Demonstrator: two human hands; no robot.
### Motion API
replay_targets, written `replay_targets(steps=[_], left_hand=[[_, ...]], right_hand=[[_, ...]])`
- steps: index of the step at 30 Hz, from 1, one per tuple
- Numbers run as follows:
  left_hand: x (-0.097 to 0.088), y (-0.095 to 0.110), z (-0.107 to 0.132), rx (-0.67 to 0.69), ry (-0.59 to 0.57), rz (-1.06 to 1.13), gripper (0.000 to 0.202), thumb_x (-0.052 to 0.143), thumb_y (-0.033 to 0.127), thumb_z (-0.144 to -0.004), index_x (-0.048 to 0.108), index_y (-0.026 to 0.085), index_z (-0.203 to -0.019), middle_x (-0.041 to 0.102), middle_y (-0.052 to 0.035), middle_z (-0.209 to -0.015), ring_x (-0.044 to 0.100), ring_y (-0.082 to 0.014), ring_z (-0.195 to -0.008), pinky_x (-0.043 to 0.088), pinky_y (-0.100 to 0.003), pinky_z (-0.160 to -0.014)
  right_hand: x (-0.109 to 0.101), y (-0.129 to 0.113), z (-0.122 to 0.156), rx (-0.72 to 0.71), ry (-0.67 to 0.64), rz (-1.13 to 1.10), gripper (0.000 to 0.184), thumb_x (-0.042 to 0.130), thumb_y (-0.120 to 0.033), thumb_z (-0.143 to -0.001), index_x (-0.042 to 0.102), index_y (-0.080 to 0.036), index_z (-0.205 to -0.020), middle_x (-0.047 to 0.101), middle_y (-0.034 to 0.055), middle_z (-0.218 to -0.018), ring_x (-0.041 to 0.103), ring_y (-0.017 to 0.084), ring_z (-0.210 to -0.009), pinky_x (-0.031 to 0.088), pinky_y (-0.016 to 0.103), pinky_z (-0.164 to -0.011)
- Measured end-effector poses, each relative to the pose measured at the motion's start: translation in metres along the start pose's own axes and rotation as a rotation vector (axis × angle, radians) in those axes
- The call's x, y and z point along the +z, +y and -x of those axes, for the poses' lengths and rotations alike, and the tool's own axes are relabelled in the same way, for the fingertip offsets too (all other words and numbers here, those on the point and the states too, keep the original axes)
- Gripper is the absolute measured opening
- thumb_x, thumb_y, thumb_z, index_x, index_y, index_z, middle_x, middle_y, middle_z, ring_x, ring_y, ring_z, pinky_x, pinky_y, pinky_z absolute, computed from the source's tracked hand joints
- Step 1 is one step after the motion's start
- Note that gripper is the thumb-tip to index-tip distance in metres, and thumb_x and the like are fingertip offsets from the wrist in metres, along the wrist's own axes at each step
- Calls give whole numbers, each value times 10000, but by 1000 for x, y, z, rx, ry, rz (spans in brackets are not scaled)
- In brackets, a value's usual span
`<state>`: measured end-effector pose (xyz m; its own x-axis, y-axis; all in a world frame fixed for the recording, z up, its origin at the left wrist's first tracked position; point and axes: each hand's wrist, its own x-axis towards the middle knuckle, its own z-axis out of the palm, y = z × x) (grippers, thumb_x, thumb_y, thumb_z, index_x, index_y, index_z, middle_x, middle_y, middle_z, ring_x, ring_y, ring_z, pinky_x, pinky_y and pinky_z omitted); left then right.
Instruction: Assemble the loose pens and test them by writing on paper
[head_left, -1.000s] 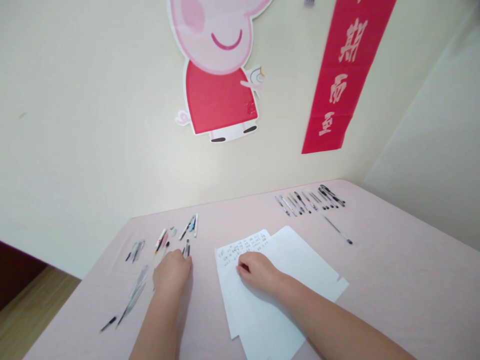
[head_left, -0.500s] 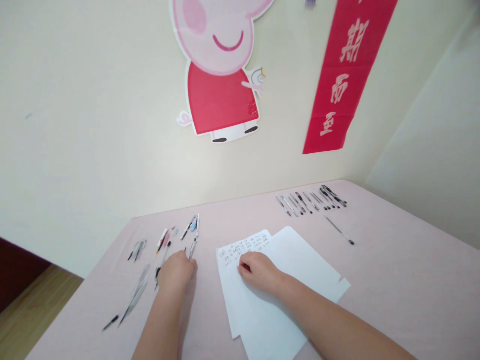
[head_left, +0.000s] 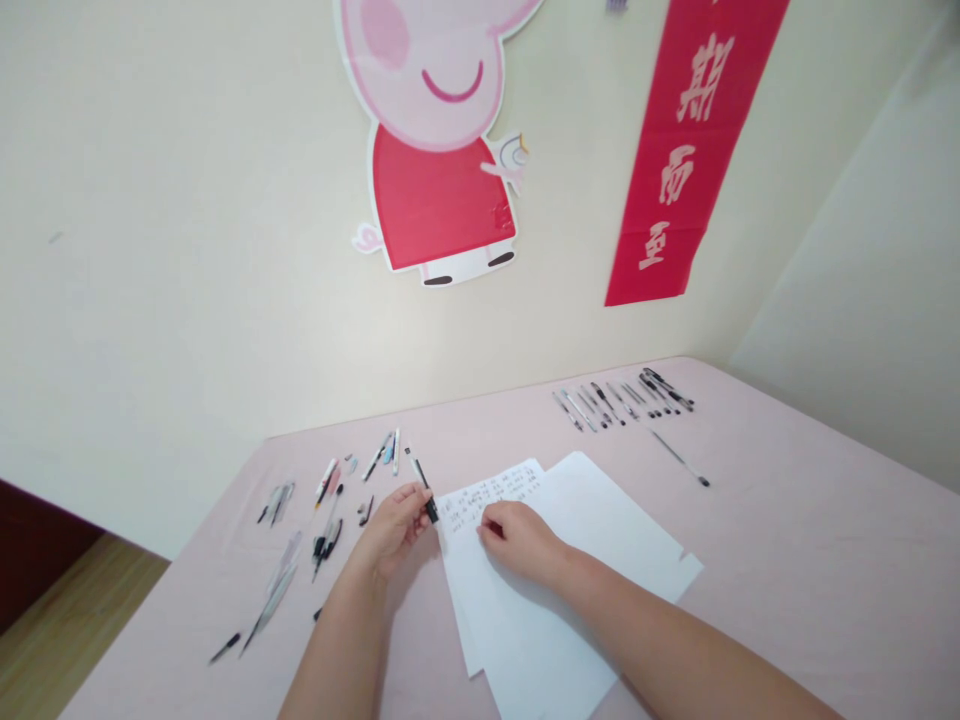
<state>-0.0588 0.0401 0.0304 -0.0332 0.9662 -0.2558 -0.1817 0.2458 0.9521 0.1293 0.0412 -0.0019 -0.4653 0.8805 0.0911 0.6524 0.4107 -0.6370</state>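
Between the fingers and thumb of my left hand (head_left: 396,525) is a pen (head_left: 421,472) with a pale barrel and black parts, its tip end pointing away from me. The pen is raised at the left edge of a sheet of paper (head_left: 570,590) that lies over or under another sheet. Handwriting covers the upper left of the paper. My right hand (head_left: 517,540) rests on the sheet just below the writing, fingers curled into a loose fist with nothing seen sticking out. Just left of my left hand lie black pens and caps (head_left: 328,540) and a small dark piece (head_left: 366,510).
More pens and markers (head_left: 386,453) lie scattered on the left of the pink table (head_left: 787,560). A row of pens (head_left: 622,403) is lined up at the back right, with a single pen (head_left: 679,458) in front. The wall (head_left: 225,250) stands behind the table.
My left hand has moved right from among the left-hand pens, lifting a pen toward the paper. The spot it covered now shows a small dark piece. My right hand has stayed almost still.
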Motion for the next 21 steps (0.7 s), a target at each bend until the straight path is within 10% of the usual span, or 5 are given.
replay_targets(steps=[21], left_hand=[[29,-36,-4,34,-124,-71,246,678,321,-619,586,122,-731,596,-11,-593,496,-95,-513,330,-206,-495]], right_hand=[[2,0,-6,-18,216,-244,81,562,-146,-701,620,-172,-751,576,-8,-701,456,93,-595,356,204,-579]])
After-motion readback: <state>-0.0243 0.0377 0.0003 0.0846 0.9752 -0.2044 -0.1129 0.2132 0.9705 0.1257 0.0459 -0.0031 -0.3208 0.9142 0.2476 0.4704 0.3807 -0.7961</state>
